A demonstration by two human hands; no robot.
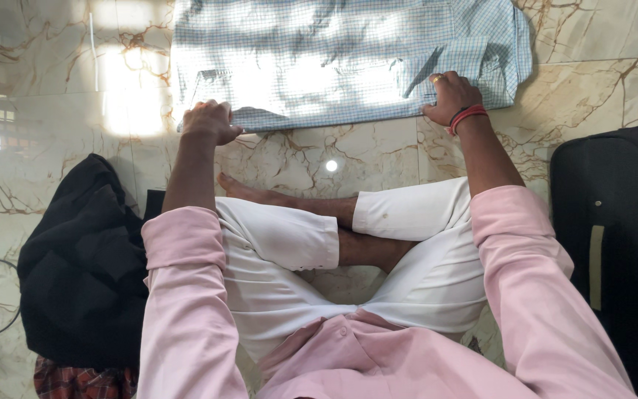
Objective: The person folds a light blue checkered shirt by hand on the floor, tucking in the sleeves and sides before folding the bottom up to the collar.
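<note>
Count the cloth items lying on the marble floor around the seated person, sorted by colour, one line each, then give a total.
Light blue checked: 1, the shirt, held at its near edge by the left hand and right hand.
Black: 1, the bundled garment.
Red plaid: 1, the cloth at the bottom edge.
Total: 3

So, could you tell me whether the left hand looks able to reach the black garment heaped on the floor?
Probably yes: the left hand rests on the checked shirt, and the black garment lies unobstructed beside that arm.
</note>
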